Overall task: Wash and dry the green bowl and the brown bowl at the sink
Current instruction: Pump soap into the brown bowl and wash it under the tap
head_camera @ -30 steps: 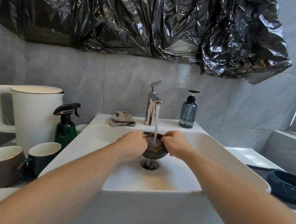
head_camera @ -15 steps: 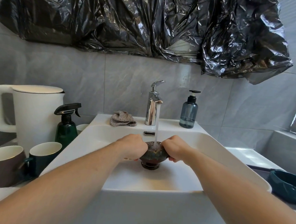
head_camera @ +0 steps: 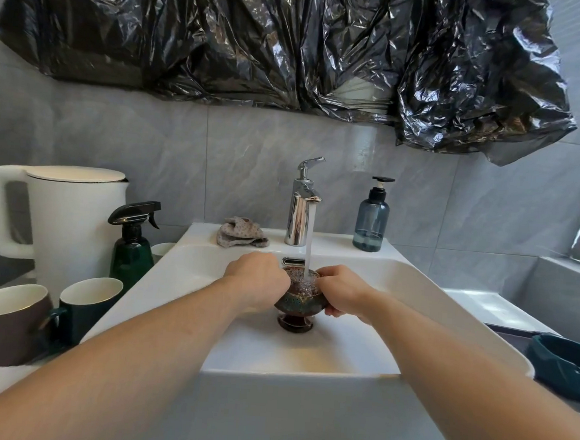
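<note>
Over the middle of the white sink [head_camera: 447, 299] I hold a small brown bowl [head_camera: 298, 301] with a dark foot, mouth up. Water runs from the chrome tap [head_camera: 301, 207] straight into it. My left hand [head_camera: 258, 279] grips its left rim and my right hand [head_camera: 340, 293] grips its right rim, fingers curled round the edge. The green bowl [head_camera: 563, 366] stands on the counter at the far right, partly cut off by the frame edge.
A crumpled grey cloth [head_camera: 241, 233] lies on the sink's back ledge left of the tap; a blue soap dispenser [head_camera: 371, 222] stands to its right. On the left counter stand a white kettle [head_camera: 72, 218], a green spray bottle [head_camera: 132, 246] and two mugs [head_camera: 83, 305].
Half a second ago the bowl was tipped over with its underside under the stream; it is now turned mouth up again and water fills it. Both hands kept their hold.
</note>
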Action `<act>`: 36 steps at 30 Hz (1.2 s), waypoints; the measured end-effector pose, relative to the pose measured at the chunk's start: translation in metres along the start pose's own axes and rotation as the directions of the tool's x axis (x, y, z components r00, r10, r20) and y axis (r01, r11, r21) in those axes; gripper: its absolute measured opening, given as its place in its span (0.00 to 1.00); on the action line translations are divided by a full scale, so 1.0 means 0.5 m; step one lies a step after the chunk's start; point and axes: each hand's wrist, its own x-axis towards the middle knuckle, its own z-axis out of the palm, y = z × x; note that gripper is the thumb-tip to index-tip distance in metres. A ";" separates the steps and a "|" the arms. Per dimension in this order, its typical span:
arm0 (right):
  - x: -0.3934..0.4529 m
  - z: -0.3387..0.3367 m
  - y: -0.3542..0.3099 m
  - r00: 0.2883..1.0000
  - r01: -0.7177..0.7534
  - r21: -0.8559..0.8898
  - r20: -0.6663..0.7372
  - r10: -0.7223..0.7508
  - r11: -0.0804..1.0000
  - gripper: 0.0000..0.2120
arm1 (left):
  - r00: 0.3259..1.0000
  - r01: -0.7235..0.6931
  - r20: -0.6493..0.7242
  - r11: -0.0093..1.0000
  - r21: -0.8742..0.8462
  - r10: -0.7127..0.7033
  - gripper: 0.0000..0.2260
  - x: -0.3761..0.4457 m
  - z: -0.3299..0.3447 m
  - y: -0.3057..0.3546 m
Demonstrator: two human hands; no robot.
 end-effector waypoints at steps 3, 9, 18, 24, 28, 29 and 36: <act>-0.002 -0.002 -0.002 0.999 0.032 0.027 -0.037 -0.031 0.999 0.18 | 0.998 0.001 -0.055 1.000 -0.026 -0.003 0.13 0.005 0.000 -0.002; -0.005 -0.002 -0.005 0.995 0.075 0.036 -0.063 -0.073 0.997 0.23 | 0.972 -0.057 -0.230 0.998 -0.016 0.052 0.16 -0.001 0.000 -0.001; -0.006 -0.003 -0.004 0.987 0.101 0.044 -0.129 -0.095 0.994 0.20 | 0.981 -0.065 -0.189 0.996 -0.061 0.053 0.15 0.006 0.004 -0.002; -0.003 -0.005 -0.001 0.967 0.150 0.021 -0.210 -0.142 0.988 0.15 | 0.992 -0.077 -0.109 0.994 -0.071 0.069 0.10 0.012 0.011 -0.008; 0.001 -0.003 -0.002 0.970 0.145 -0.002 -0.198 -0.142 0.989 0.12 | 0.992 -0.078 -0.103 0.994 -0.071 0.070 0.10 0.012 0.009 -0.007; 0.001 -0.003 -0.002 0.970 0.146 -0.006 -0.197 -0.145 0.989 0.12 | 0.992 -0.077 -0.105 0.995 -0.070 0.069 0.11 0.012 0.010 -0.008; -0.006 -0.004 -0.004 0.980 0.143 -0.003 -0.139 -0.142 0.990 0.12 | 0.991 -0.039 -0.133 0.994 -0.106 0.024 0.11 0.021 0.014 -0.012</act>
